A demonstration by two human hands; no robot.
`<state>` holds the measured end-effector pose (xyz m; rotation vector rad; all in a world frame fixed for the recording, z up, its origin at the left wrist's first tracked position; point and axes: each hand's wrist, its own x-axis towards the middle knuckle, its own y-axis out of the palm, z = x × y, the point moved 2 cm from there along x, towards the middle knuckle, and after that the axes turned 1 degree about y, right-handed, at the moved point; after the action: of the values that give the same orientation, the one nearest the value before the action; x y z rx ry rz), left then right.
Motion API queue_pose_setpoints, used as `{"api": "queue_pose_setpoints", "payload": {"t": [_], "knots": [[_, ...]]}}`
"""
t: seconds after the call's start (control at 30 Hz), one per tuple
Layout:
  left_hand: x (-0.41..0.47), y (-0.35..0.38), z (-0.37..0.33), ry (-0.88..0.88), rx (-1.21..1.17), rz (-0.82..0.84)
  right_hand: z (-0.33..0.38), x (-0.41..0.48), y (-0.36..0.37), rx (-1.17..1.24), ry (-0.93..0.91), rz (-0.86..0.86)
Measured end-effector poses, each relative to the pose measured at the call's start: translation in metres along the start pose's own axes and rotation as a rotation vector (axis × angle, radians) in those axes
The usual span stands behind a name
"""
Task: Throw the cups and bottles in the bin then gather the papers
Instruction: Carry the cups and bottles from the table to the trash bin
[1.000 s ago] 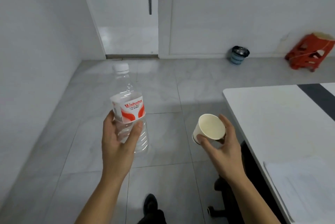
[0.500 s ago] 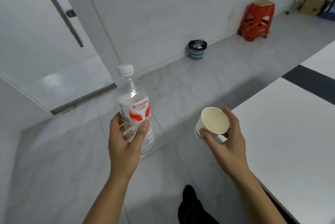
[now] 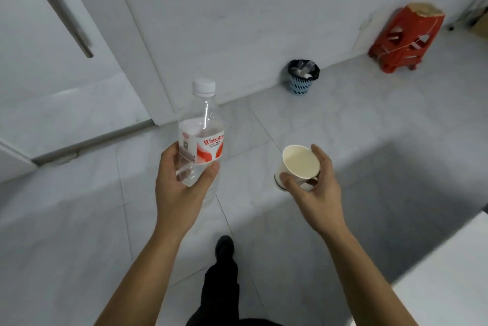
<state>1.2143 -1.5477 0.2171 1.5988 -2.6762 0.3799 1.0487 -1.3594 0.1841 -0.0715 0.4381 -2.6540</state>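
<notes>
My left hand (image 3: 182, 191) grips a clear plastic bottle (image 3: 202, 130) with a white cap and a red and white label, held upright. My right hand (image 3: 314, 188) holds a white paper cup (image 3: 299, 164) by its side, the empty mouth tipped toward me. A small blue bin (image 3: 303, 76) with a black liner and some rubbish in it stands on the floor against the far wall, well beyond both hands. No papers are in view.
A red plastic stool (image 3: 406, 40) stands by the wall at the right. A white door (image 3: 52, 43) with a long metal handle is at the left. The white table's corner (image 3: 449, 280) shows at the lower right. My dark shoe (image 3: 224, 246) is on the grey tiled floor.
The view has swung and moved forward: the bin and stool appear larger and closer, the table has slid to the lower right. Both hands keep the same hold on bottle and cup.
</notes>
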Motion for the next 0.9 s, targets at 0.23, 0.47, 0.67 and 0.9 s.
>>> {"api": "queue_pose_setpoints", "payload": {"t": [0.23, 0.47, 0.67, 0.9], "knots": [[0.231, 0.103, 0.006, 0.013, -0.055, 0.141, 0.035, 0.198, 0.030, -0.049, 0.029, -0.183], [0.396, 0.252, -0.018, 0.052, -0.058, 0.360, 0.033, 0.363, 0.005, -0.032, 0.086, -0.405], [0.506, 0.400, 0.005, 0.021, 0.009, 0.472, -0.017, 0.528, -0.009, 0.046, 0.142, -0.480], [0.641, 0.531, -0.016, -0.011, 0.031, 0.482, -0.017, 0.734, -0.037, 0.114, 0.221, -0.454]]}}
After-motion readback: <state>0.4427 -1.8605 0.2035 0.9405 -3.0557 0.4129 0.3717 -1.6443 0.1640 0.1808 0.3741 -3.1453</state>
